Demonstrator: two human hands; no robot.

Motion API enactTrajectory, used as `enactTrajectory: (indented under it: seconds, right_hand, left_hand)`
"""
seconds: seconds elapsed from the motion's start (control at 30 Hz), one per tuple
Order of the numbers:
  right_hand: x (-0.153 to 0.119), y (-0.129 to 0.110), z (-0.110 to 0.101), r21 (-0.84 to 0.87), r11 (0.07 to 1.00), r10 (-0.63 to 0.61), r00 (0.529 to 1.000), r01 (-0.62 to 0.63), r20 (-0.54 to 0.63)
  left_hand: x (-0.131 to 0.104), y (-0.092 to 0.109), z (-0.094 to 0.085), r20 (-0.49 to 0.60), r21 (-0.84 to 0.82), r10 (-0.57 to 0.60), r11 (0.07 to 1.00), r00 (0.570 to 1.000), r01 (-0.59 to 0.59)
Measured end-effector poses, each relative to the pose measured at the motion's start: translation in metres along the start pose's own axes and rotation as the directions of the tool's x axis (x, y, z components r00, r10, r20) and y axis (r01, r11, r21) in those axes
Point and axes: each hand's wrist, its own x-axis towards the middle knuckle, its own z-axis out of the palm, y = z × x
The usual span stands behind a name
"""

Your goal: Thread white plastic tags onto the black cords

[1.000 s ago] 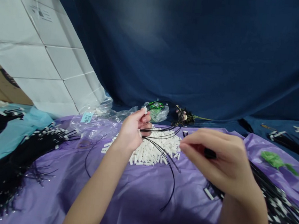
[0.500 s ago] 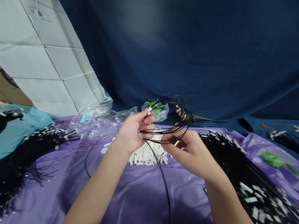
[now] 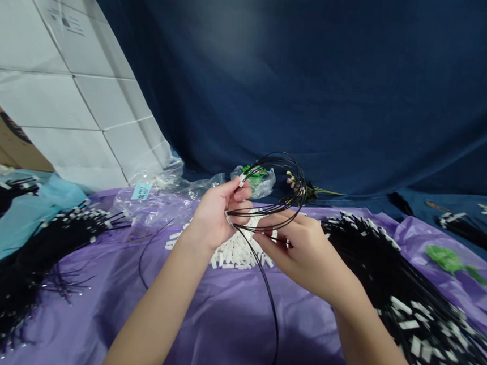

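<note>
A looped bundle of thin black wires is raised above the purple sheet. My left hand grips the bundle, with a small white connector at its fingertips and another white piece lower at the fingers. My right hand closes round the strands at the right part of the loop; its fingertips are partly hidden. One black strand hangs from the bundle and curves over the sheet. Behind and below the hands lies a pile of small white connectors.
Purple sheeting covers the surface. Bundled black wires with white ends lie at the left and right. Behind are a clear bag with green pieces, a dried flower sprig and a blue cloth.
My right hand has moved slightly left, nearer my left hand, and its fingers have drawn together on the strands. The loop shifted a little and the hanging strand's tip has come into view.
</note>
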Motion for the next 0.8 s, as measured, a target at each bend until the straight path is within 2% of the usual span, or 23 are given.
enactTrajectory:
  seconds: [0.1, 0.17, 0.27, 0.37, 0.47, 0.53, 0.63, 0.67, 0.73, 0.8]
  right_hand:
    - [0.0, -0.005, 0.0, -0.054, 0.992, 0.117, 0.992, -0.114, 0.051]
    - [0.001, -0.006, 0.003, -0.01, 0.976, 0.217, 0.974, -0.217, 0.058]
    - [0.003, -0.002, 0.009, 0.286, 0.9, 0.316, 0.945, -0.328, 0.089]
    - [0.007, 0.005, 0.016, 0.546, 0.738, 0.368, 0.915, -0.396, 0.166]
    - [0.01, 0.01, 0.02, 0.626, 0.636, 0.399, 0.887, -0.451, 0.233]
    - [0.01, 0.014, 0.017, 0.61, 0.65, 0.386, 0.888, -0.453, 0.249]
    - [0.004, 0.019, -0.004, 0.455, 0.774, 0.334, 0.894, -0.441, 0.298]
    - [0.0, 0.021, -0.016, 0.378, 0.816, 0.304, 0.881, -0.437, 0.362]
    - [-0.009, 0.025, -0.044, 0.309, 0.844, 0.306, 0.867, -0.438, 0.392]
    - [-0.02, 0.028, -0.072, 0.338, 0.825, 0.317, 0.867, -0.452, 0.384]
  left_hand:
    - [-0.001, -0.001, 0.004, -0.026, 0.033, 0.033, 0.999, 0.999, -0.032]
    - [-0.002, -0.002, 0.005, -0.041, 0.076, 0.077, 0.994, 0.996, -0.074]
    - [-0.004, -0.006, 0.006, -0.035, 0.151, 0.157, 0.977, 0.987, -0.15]
    - [-0.004, -0.01, 0.006, -0.019, 0.192, 0.193, 0.964, 0.981, -0.186]
    - [-0.003, -0.011, 0.006, -0.023, 0.202, 0.186, 0.963, 0.982, -0.177]
    - [-0.003, -0.009, 0.006, -0.028, 0.195, 0.175, 0.967, 0.984, -0.166]
    - [-0.004, 0.0, 0.005, -0.061, 0.163, 0.152, 0.977, 0.987, -0.14]
    - [-0.004, 0.004, 0.004, -0.084, 0.148, 0.151, 0.979, 0.985, -0.137]
    - [-0.004, 0.013, 0.001, -0.128, 0.121, 0.172, 0.98, 0.977, -0.157]
    - [-0.004, 0.021, -0.003, -0.149, 0.102, 0.205, 0.976, 0.967, -0.191]
